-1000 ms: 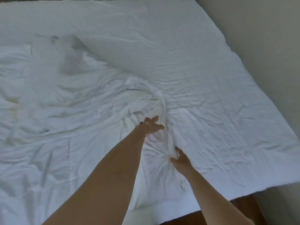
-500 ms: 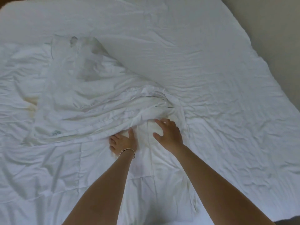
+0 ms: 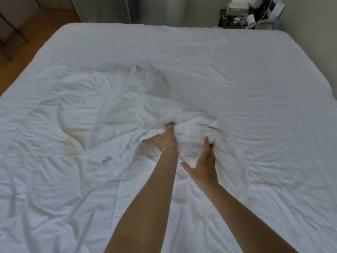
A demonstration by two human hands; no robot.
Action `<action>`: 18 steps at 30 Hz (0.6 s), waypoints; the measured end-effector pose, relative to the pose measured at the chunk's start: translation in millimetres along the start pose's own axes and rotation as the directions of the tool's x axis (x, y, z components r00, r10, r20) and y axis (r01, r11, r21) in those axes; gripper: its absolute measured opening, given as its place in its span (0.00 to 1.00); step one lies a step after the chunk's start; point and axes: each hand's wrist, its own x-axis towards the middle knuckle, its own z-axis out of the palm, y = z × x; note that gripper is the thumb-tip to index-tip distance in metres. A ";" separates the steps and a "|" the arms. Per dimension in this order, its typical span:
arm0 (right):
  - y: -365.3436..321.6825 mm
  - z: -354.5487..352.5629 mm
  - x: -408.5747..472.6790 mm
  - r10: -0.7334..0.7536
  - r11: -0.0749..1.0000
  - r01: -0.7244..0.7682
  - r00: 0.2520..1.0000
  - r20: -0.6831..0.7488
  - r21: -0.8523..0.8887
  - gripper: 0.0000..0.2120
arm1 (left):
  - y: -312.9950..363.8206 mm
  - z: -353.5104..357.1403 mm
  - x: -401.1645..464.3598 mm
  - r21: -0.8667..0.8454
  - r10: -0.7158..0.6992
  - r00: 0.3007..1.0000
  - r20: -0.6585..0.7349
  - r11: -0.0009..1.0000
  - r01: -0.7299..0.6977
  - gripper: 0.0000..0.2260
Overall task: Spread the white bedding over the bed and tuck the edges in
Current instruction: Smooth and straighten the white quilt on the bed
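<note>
The white bedding (image 3: pixel 182 84) lay across nearly the whole bed (image 3: pixel 60 31), flat and fairly smooth toward the top of the frame, heavily creased through the middle and lower part, with a loose bunched heap just above centre. Both arms reached in from the bottom of the frame to that heap. The left hand (image 3: pixel 163 140), a thin bracelet (image 3: pixel 170 149) at its wrist, had its fingers pushed into the folds and hidden there, thumb spread to the left, so it looked to be gathering cloth, though how firmly it gripped could not be told. The right hand (image 3: pixel 204 166) stood edge-on just right of it, thumb spread toward the left and fingertips curled over a ridge of the bunched fabric at centre right. The cloth looked thin, soft and light: it held sharp wrinkles, let shadow show through where it lifted, and would likely fold and drag rather than slide as one piece. Being limp, pushing it would probably only make more creases; it seemed better taken in a full handful at the heap, or better still along a free edge or corner, and pulled outward and taut. A yellowish stain (image 3: pixel 73 141) marked the left-centre area and a small dark tag (image 3: pixel 107 160) lay below it. A cluttered nightstand (image 3: pixel 249 15) stood at upper right, wooden floor (image 3: pixel 36 33) at upper left.
</note>
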 end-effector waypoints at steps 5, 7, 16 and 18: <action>-10.0 -8.4 91.4 0.298 0.954 -0.297 0.946 -0.129 0.028 0.55 | 57.1 81.5 -12.6 0.284 0.230 0.812 0.536 0.857 -0.430 0.40; -1.8 -28.8 126.3 0.529 0.849 -0.527 0.844 -0.090 0.043 0.49 | 68.9 102.8 -1.6 0.520 0.054 0.665 0.745 0.577 -0.630 0.30; 45.9 -68.0 149.9 0.175 0.923 -0.073 0.954 0.242 -0.378 0.32 | -14.2 73.4 83.0 0.671 -0.095 0.673 0.733 -0.062 -0.739 0.27; 50.2 -48.5 136.8 0.192 0.844 0.006 0.930 0.312 -0.537 0.32 | -40.7 50.5 85.1 0.690 -0.086 0.691 0.717 -0.055 -0.722 0.25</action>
